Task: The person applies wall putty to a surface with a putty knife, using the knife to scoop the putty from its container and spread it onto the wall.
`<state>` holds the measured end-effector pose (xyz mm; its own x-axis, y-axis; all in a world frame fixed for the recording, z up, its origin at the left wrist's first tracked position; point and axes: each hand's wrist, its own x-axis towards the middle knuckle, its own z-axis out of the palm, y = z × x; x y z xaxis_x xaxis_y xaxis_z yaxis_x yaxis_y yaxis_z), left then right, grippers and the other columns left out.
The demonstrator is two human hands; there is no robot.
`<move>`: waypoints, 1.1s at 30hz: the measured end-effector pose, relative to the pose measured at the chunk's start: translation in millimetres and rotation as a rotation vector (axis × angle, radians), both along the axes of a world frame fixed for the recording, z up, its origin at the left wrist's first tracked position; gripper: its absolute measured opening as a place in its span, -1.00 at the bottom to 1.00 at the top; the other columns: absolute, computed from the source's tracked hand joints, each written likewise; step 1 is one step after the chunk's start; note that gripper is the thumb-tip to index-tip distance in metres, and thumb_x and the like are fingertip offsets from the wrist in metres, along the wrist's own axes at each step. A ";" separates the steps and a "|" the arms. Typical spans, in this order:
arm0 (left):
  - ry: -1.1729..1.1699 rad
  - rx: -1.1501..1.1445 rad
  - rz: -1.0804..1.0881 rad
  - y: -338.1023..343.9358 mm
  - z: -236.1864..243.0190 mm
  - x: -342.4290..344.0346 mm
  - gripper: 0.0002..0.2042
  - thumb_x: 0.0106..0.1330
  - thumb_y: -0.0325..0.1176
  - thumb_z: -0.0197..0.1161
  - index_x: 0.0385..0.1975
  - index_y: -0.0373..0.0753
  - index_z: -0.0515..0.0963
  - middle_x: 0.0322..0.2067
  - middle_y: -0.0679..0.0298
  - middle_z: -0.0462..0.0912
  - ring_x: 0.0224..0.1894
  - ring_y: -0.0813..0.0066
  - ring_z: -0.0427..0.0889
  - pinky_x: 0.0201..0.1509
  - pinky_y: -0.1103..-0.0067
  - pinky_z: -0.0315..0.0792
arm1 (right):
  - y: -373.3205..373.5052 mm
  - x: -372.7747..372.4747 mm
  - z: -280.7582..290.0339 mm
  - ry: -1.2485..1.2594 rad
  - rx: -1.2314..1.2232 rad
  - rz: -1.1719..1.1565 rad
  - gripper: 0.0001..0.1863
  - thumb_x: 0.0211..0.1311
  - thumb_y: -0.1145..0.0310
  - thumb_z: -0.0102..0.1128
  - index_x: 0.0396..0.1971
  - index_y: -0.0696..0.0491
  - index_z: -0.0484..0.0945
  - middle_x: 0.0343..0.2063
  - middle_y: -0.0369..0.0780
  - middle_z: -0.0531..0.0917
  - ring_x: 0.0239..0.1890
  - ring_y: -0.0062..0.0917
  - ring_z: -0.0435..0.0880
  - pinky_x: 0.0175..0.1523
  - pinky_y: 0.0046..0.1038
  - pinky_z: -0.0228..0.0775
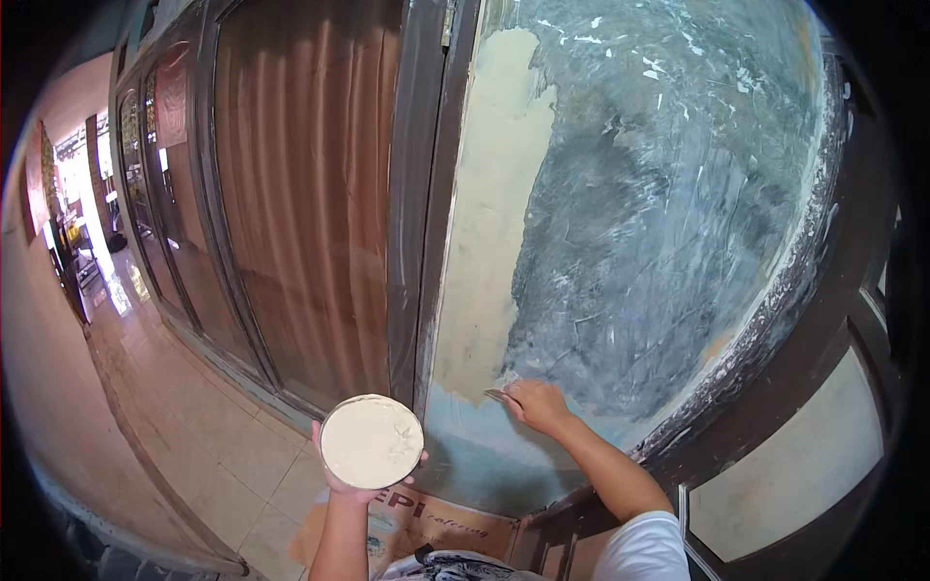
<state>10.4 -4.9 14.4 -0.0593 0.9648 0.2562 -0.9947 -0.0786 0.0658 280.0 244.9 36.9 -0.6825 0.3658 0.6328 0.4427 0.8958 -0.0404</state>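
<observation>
My left hand [347, 490] holds the tub [371, 442] before the door's [305, 213] lower right corner; my right hand [538, 403], the scraper [494, 392] at the putty [487, 223] along the wall's [649, 242] left edge.

A pleated reddish-brown fabric curtain [305, 194] hangs behind a dark brown wooden frame [412, 213]; beige square floor tiles [194, 416] spread leftward, a flat orange-brown printed sheet [477, 523] lying nearby
</observation>
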 end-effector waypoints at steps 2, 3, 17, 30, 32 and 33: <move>0.002 0.059 -0.058 1.7 -9.0 -3.8 0.08 0.20 0.66 -0.04 0.52 -0.11 0.22 0.35 -0.30 0.36 0.13 -0.84 0.42 -0.22 -0.32 0.66 | 13.9 3.3 0.9 -0.156 0.005 -0.204 -0.89 0.27 0.35 0.38 -0.31 0.06 0.74 -0.35 -0.15 0.77 -0.28 -0.17 0.75 -0.21 -0.18 0.59; 0.005 0.110 -0.094 -0.9 -13.8 -9.4 0.10 0.18 0.66 -0.01 0.52 -0.13 0.20 0.37 -0.34 0.31 0.15 -0.84 0.40 -0.17 -0.35 0.63 | 13.0 -4.8 24.1 -0.156 0.002 -0.188 -0.89 0.27 0.35 0.38 -0.31 0.06 0.74 -0.35 -0.15 0.77 -0.28 -0.17 0.75 -0.21 -0.18 0.59; -0.028 0.109 -0.155 -12.6 -33.6 -11.0 0.11 0.20 0.67 -0.07 0.54 -0.15 0.18 0.37 -0.36 0.31 0.18 -0.86 0.38 -0.14 -0.38 0.60 | -5.9 -22.9 99.5 0.512 -0.048 -0.133 -0.82 0.33 0.28 0.35 -0.20 0.03 0.77 -0.30 -0.13 0.77 -0.25 -0.15 0.74 -0.17 -0.18 0.57; 0.033 0.079 -0.124 -8.1 -34.4 -12.6 0.06 0.24 0.64 -0.08 0.52 -0.14 0.24 0.34 -0.33 0.39 0.11 -0.83 0.46 -0.16 -0.29 0.68 | 3.5 -23.3 101.1 0.395 0.027 -0.172 -0.81 0.34 0.23 0.36 -0.33 0.04 0.74 -0.39 -0.14 0.73 -0.34 -0.17 0.71 -0.28 -0.18 0.53; 0.013 0.072 -0.098 -12.8 -34.5 -11.7 0.06 0.24 0.65 -0.08 0.51 -0.15 0.25 0.36 -0.30 0.39 0.13 -0.81 0.46 -0.08 -0.34 0.63 | -13.7 -23.4 131.2 0.492 -0.014 -0.133 -0.81 0.33 0.24 0.37 -0.34 0.06 0.73 -0.39 -0.14 0.73 -0.35 -0.15 0.70 -0.28 -0.19 0.52; -0.004 0.072 -0.080 -13.2 -35.1 -11.9 0.06 0.25 0.65 -0.09 0.51 -0.16 0.26 0.37 -0.28 0.39 0.14 -0.79 0.47 0.00 -0.38 0.58 | -16.9 -23.2 137.5 0.593 -0.047 -0.100 -0.82 0.32 0.26 0.38 -0.34 0.08 0.73 -0.38 -0.13 0.73 -0.35 -0.14 0.70 -0.28 -0.20 0.52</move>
<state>-1.5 -18.1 -20.7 0.0162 0.9458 0.3245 -0.9983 -0.0030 0.0586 256.9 227.9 174.5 -0.1792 0.4466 0.8766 0.4150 0.8422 -0.3443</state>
